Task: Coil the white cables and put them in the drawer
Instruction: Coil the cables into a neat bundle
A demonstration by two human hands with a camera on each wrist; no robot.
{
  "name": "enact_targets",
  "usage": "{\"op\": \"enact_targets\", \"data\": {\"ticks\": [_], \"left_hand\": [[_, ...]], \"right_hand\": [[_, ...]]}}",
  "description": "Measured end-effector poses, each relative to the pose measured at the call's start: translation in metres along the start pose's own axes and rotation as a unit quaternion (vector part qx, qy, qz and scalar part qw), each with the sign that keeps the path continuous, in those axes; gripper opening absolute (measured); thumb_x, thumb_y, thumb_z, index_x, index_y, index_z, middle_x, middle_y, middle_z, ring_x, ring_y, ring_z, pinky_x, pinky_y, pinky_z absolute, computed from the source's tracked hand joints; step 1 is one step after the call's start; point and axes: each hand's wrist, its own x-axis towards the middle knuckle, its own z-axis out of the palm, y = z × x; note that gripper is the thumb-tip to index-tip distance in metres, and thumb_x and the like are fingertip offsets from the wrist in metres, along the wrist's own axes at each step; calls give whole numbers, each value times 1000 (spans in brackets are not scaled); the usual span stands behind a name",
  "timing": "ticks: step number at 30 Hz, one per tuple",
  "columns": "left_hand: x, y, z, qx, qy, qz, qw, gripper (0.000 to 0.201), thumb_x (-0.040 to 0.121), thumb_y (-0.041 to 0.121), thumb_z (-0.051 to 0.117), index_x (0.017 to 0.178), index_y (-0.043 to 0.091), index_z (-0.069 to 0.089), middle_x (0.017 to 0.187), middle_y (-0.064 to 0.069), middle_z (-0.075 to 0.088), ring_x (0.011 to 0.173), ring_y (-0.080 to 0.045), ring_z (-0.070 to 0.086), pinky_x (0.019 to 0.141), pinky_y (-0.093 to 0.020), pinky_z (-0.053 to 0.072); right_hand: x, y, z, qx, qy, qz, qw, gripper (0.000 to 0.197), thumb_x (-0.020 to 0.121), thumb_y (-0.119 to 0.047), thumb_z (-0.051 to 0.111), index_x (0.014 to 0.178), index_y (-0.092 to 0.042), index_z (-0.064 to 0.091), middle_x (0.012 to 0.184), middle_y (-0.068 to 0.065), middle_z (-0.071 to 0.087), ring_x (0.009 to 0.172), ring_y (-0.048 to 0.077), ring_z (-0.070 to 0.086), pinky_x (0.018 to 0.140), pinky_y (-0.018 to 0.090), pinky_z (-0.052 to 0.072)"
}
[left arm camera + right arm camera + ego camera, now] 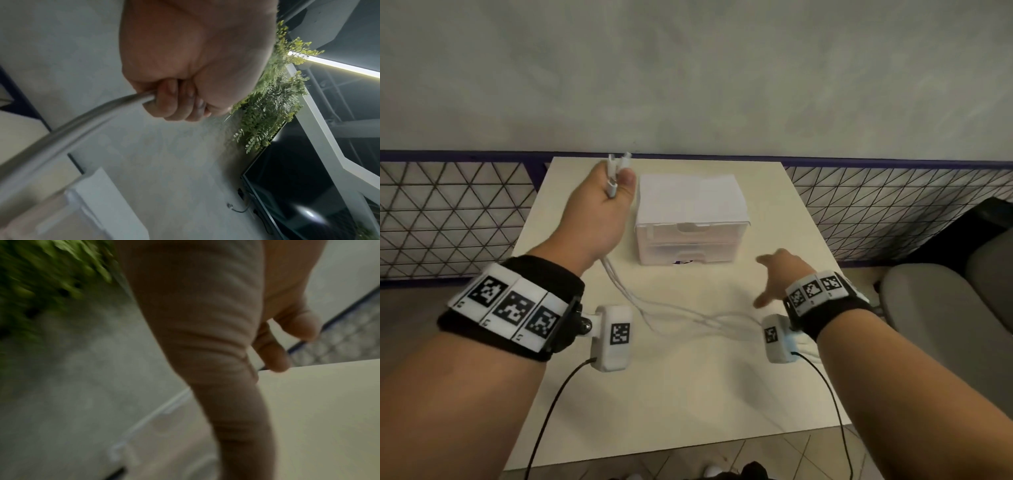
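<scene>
My left hand (pixel 599 205) is raised left of the white drawer unit (pixel 690 219) and grips the white cables (pixel 681 317) near their plug ends, which stick up past my fingers. From the fist the cables drop to the table and trail right in loose strands toward my right wrist. The left wrist view shows the fingers (pixel 176 100) curled tight on the cable (pixel 86 118). My right hand (pixel 779 277) hovers over the table to the right of the drawers, fingers spread, holding nothing. Both drawers look closed.
The cream table (pixel 688 394) is small, with its edges close on all sides. A patterned low wall (pixel 448 212) runs behind it. A grey chair (pixel 945 301) stands at the right. Black wrist-camera leads (pixel 551 404) hang off the front edge.
</scene>
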Motion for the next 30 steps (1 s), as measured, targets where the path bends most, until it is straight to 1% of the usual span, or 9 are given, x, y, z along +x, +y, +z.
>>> {"op": "enact_targets", "data": {"ticks": [2, 5, 8, 10, 13, 17, 22, 26, 30], "left_hand": [[-3, -3, 9, -59, -48, -19, 997, 25, 93, 57, 36, 85, 35, 46, 68, 4, 44, 58, -13, 39, 53, -31, 33], [-9, -2, 19, -131, -93, -52, 986, 24, 91, 58, 38, 76, 42, 48, 60, 8, 40, 52, -13, 35, 49, -29, 31], [-14, 5, 23, -152, -119, -57, 980, 25, 98, 47, 35, 83, 32, 48, 58, 4, 44, 52, -12, 39, 52, -27, 36], [-18, 7, 22, -111, -139, -25, 984, 26, 98, 48, 32, 87, 32, 50, 61, 0, 52, 54, -9, 48, 63, -27, 42], [-18, 5, 20, -90, -168, -31, 981, 20, 99, 38, 38, 93, 25, 52, 61, -2, 53, 56, -13, 49, 67, -33, 45], [-17, 2, 23, -4, -189, -39, 981, 12, 92, 4, 46, 101, 10, 52, 71, -1, 49, 63, -20, 47, 56, -32, 42], [-22, 4, 21, -38, -190, 20, 981, 21, 93, 19, 53, 88, 39, 55, 79, 15, 62, 63, 7, 57, 57, -12, 42], [-25, -1, 20, -47, -214, 28, 975, 14, 100, 28, 40, 100, 25, 54, 82, 6, 57, 74, -9, 52, 72, -26, 44], [-23, 1, 23, -40, -208, 26, 977, 28, 102, 27, 33, 82, 26, 52, 74, 5, 56, 66, -9, 53, 71, -28, 44]], "right_hand": [[-14, -36, -15, 64, 38, -123, 990, 87, 64, -39, 83, 139, -25, 42, 142, 1, 47, 123, 22, 50, 104, 37, 40], [-37, -79, -33, 266, 103, -291, 913, 42, 87, -35, 62, 128, -26, 55, 123, -5, 63, 82, 3, 58, 84, 26, 45], [-58, -104, -50, 454, 158, -342, 807, 30, 96, -27, 47, 124, -22, 59, 96, -8, 62, 69, -4, 56, 71, 25, 50], [-67, -113, -60, 487, 153, -354, 784, 34, 97, -28, 45, 128, -21, 56, 99, -10, 61, 73, -3, 57, 72, 24, 50], [-75, -121, -70, 440, 135, -378, 803, 48, 85, -33, 65, 130, -23, 54, 109, -7, 64, 77, 6, 58, 81, 31, 53], [-81, -128, -70, 340, 176, -379, 842, 60, 68, -35, 81, 124, -25, 60, 100, -7, 58, 86, 6, 58, 80, 15, 49], [-78, -126, -72, 311, 217, -366, 850, 12, 83, -22, 67, 94, -22, 73, 98, 2, 65, 90, 13, 60, 79, 21, 48], [-71, -121, -76, 302, 223, -346, 860, 9, 82, -17, 69, 91, -18, 72, 89, 1, 66, 79, 16, 64, 75, 28, 54], [-70, -120, -74, 362, 201, -356, 838, 12, 83, -13, 68, 93, -15, 74, 78, -4, 68, 68, 8, 64, 74, 34, 56]]}}
